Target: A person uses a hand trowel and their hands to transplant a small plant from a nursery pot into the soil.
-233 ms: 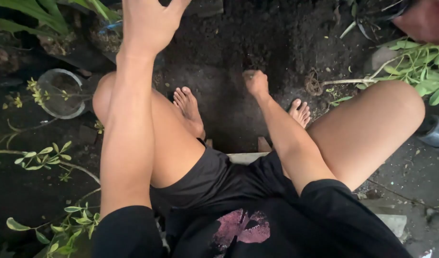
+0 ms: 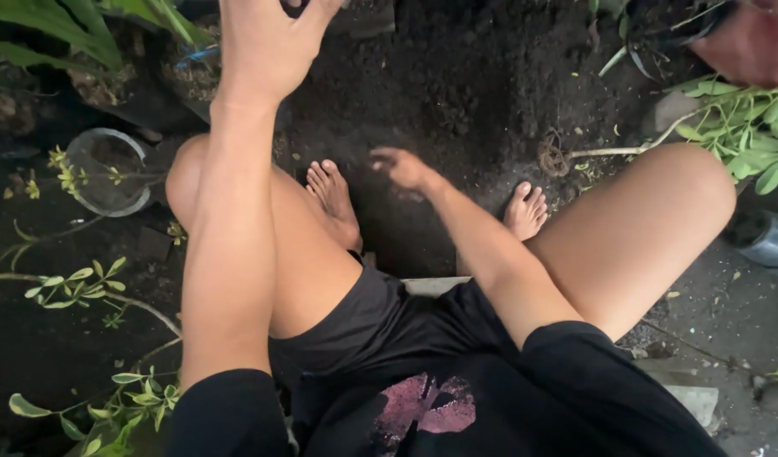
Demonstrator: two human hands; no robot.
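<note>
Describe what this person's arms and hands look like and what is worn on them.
Both arms are bare from the upper arm down, each coming out of a short black sleeve. The left hand and right hand are bare: no gloves, rings, watch or bands show. The right hand looks blurred, so dirt on it cannot be judged.

left hand [image 2: 266, 42]: fingertips cut off by the top edge; a dark thing under them is barely seen and cannot be identified.
right hand [image 2: 402, 167]: motion-blurred over the dark soil [image 2: 457, 76]; whether its fingers hold anything cannot be told.
reddish shape [image 2: 749, 38]: blurred, cut by the top right corner, unidentifiable.
grey pot [image 2: 766, 237]: cut by the right edge.
clear cup [image 2: 101, 173]: contents unclear.
</note>
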